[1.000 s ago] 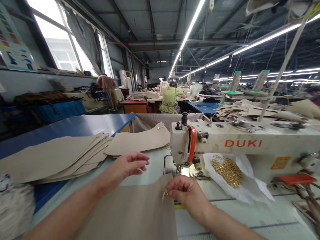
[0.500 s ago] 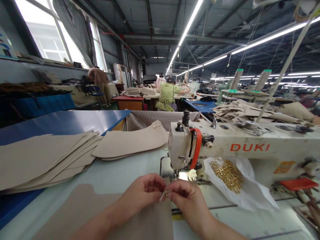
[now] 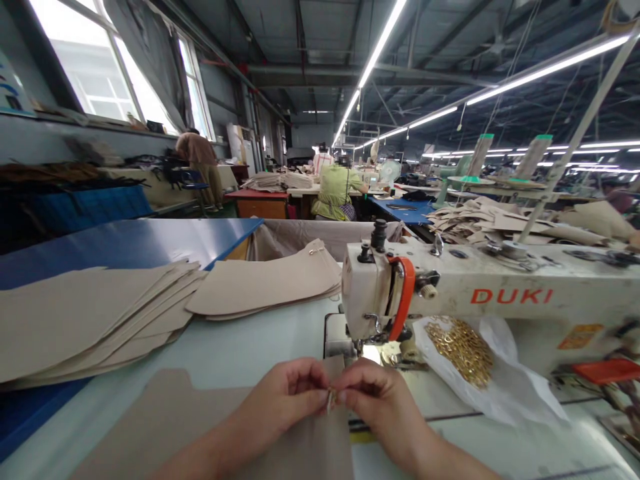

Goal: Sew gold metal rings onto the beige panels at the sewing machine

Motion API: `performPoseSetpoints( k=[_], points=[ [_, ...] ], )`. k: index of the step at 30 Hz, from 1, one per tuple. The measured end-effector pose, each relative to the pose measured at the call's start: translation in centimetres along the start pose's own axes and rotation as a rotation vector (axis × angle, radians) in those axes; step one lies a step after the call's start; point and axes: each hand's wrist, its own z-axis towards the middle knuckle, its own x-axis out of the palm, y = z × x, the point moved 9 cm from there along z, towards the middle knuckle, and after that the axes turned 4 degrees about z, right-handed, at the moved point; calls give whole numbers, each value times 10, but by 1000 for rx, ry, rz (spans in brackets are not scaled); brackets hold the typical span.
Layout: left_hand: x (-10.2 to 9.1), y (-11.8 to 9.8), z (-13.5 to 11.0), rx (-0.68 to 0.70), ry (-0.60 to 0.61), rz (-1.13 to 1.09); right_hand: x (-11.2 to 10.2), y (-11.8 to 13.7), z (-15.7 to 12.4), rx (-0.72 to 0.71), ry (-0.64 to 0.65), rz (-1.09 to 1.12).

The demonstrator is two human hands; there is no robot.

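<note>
My left hand [image 3: 295, 390] and my right hand [image 3: 373, 393] meet fingertip to fingertip in front of the sewing machine's needle area. Both pinch a small metal clasp [image 3: 331, 399], gold and silvery in tone; its exact shape is partly covered by my fingers. Under my hands lies a beige fabric panel [image 3: 195, 413], one narrow end of it reaching up beside the machine [image 3: 370, 287]. Gold metal hardware pieces [image 3: 460, 350] fill a white plastic bag [image 3: 520, 393] to the right, below the machine arm.
Stacked beige panels [image 3: 95, 313] lie at the left, and another stack [image 3: 265, 283] with a metal clasp on its top piece sits behind. A blue table [image 3: 165, 233] adjoins the worktop. Co-workers [image 3: 335, 190] are farther back. Thread cones [image 3: 480, 157] stand at the right.
The clasp between my fingertips has turned more upright and is covered more by my fingers. The view has shifted slightly, so the machine appears farther right.
</note>
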Motion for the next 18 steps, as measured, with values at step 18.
performPoseSetpoints(
  k=[18],
  points=[
    [-4,-31,-17,191,-228,462,0,-1,0,11,-28,-88]
  ],
)
